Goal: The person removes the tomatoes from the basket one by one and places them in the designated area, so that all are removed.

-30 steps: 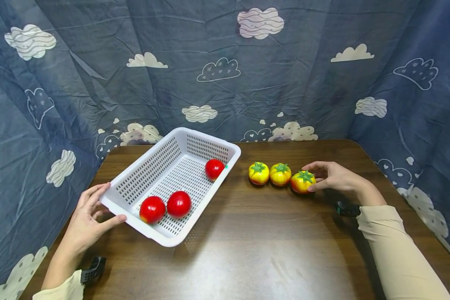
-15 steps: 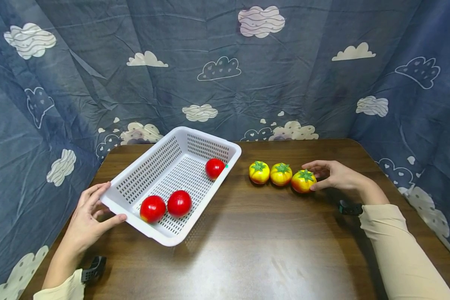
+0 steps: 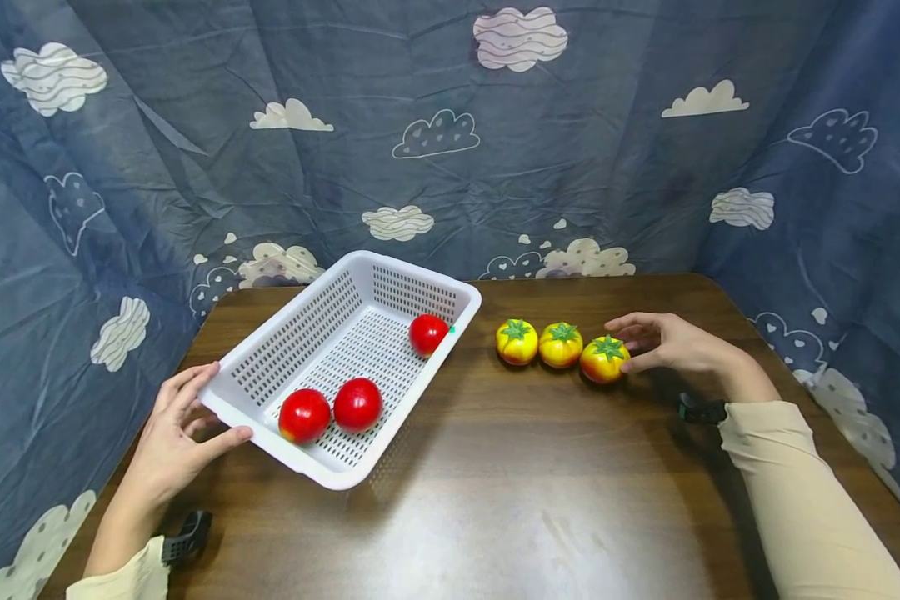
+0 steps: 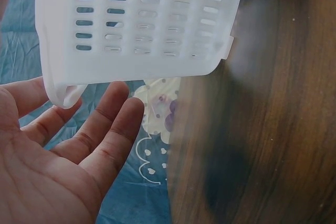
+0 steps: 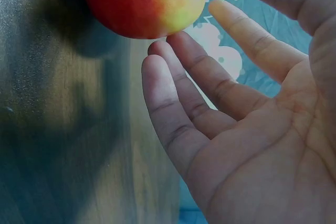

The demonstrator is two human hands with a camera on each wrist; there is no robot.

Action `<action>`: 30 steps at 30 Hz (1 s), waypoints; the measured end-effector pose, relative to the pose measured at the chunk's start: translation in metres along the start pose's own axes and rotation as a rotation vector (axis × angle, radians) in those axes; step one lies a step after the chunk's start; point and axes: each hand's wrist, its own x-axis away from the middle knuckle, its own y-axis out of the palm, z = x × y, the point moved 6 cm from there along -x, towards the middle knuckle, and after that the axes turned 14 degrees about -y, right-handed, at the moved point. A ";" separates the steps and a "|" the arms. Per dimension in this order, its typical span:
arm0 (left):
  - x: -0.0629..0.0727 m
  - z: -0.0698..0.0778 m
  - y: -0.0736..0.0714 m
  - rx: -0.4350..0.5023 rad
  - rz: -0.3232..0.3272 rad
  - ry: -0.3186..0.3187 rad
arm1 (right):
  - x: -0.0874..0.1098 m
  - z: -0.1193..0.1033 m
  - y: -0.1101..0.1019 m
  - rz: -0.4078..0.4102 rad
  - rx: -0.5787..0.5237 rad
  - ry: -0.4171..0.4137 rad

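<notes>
My left hand [image 3: 172, 442] holds the near left corner of a white perforated plastic basket [image 3: 412, 433], thumb along the rim and fingers against the outside. Inside lie three glossy red round fruits, one fruit [image 3: 429, 335] at the right side and two nearer me. My right hand [image 3: 678, 343] is around the right side of a yellow-red tomato [image 3: 603, 367] with a green leafy top. Its thumb tip is at the tomato's edge; in the right wrist view the fingers are nearly straight, just beyond the tomato [image 5: 142, 9].
Two more yellow tomatoes, the middle one [image 3: 560, 346] and the left one [image 3: 517, 342], stand in a row beside the right hand's tomato. A brown wooden table [image 3: 525, 492] bears everything. Behind it hangs a dark blue curtain [image 3: 360, 183] with cloud prints.
My right hand has eased slightly away from the rightmost tomato, which stays in the row. The left hand and the basket have not visibly moved; the whole view shifted a little.
</notes>
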 end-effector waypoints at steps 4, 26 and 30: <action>-0.001 0.001 0.000 -0.011 0.009 0.002 | -0.002 -0.002 -0.004 0.004 0.012 0.006; 0.002 -0.001 0.000 0.013 0.014 0.018 | -0.038 -0.069 -0.029 0.049 0.145 0.019; 0.001 0.001 0.001 0.018 0.012 0.028 | -0.046 -0.081 -0.024 0.038 0.118 0.010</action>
